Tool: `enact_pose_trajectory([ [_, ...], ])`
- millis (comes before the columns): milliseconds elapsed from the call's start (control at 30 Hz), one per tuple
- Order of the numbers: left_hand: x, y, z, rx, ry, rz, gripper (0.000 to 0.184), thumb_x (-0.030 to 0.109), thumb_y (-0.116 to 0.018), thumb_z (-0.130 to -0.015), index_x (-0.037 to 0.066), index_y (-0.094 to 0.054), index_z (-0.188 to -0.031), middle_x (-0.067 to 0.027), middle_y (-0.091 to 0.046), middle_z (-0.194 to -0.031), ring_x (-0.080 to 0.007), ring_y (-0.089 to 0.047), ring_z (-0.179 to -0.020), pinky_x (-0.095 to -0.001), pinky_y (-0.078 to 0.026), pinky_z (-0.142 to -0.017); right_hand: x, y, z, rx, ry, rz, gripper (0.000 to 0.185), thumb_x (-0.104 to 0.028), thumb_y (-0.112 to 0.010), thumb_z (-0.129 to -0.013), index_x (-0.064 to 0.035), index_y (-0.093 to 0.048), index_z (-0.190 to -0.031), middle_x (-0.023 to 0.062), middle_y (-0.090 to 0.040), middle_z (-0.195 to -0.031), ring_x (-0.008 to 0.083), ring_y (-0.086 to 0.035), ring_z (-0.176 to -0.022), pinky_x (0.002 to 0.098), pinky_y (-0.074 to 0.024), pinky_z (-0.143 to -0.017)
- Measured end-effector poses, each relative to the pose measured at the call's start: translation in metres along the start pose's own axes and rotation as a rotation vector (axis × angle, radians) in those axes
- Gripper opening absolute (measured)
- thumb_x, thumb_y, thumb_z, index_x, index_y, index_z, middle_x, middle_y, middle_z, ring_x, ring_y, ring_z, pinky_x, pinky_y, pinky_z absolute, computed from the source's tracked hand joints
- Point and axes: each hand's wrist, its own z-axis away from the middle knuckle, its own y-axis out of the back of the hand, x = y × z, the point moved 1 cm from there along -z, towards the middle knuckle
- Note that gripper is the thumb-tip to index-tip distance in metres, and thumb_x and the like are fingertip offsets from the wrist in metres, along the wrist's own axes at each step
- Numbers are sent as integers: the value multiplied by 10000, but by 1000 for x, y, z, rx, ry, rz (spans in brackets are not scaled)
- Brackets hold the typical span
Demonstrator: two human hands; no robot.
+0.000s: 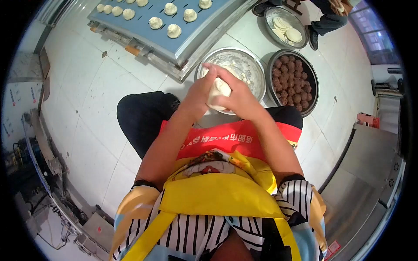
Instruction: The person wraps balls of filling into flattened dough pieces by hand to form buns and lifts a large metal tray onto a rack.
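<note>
Between my two hands is a pale piece of dough (220, 90), rounded and partly covered by my fingers. My left hand (201, 90) wraps its left side, while my right hand (242, 96) closes round the right side, with the fingers of both hands meeting at the top. Just beyond and below them stands a metal bowl (260, 69), its inside smeared with flour or dough scraps. Right of that bowl, a dark round pan (316, 87) holds many brown filling balls (291, 80). Whatever filling the dough may contain is hidden.
A blue-topped tray (143, 26) at the upper left carries several shaped dough buns (190, 15). Flat dough rounds (285, 29) lie in another metal bowl (269, 17) at the upper right, beside another person's leg (324, 24). Metal equipment (357, 174) lines the right side.
</note>
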Motion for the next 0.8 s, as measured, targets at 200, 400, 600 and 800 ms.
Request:
enact_pose_trajectory([
  [200, -7, -13, 7, 97, -98, 130, 661, 611, -430, -895, 43, -492, -1228, -85, -553, -1154, -191, -545, -1077, -330, -447, -915, 11, -3, 0, 64, 111, 144, 369, -284, -699, -744, -14, -638, -988, 145, -660, -951, 291, -643, -852, 324, -453, -895],
  [400, -3, -9, 8, -19, -19, -40, 682, 641, -447, -873, 38, -518, -1182, -87, -561, -1106, -176, -558, -1032, -339, -464, -883, 7, 5, 0, -99, -59, -7, 338, -263, -702, -754, -9, -652, -971, 147, -660, -944, 281, -639, -854, 329, -494, -778],
  [600, 21, 0, 17, -141, 170, -251, 707, 663, -435, -861, 37, -519, -1181, -90, -552, -1131, -178, -574, -1005, -326, -482, -849, -5, 7, 3, -161, -235, -162, 337, -235, -654, -805, -13, -646, -1058, 132, -661, -995, 205, -623, -904, 327, -470, -854],
  [800, -17, 4, 8, 31, -631, -688, 663, 619, -431, -894, 32, -505, -1192, -103, -578, -1092, -185, -589, -999, -325, -508, -811, 12, 0, -3, 12, 68, 104, 331, -233, -643, -812, -10, -647, -1057, 110, -663, -948, 161, -615, -861, 324, -482, -843],
])
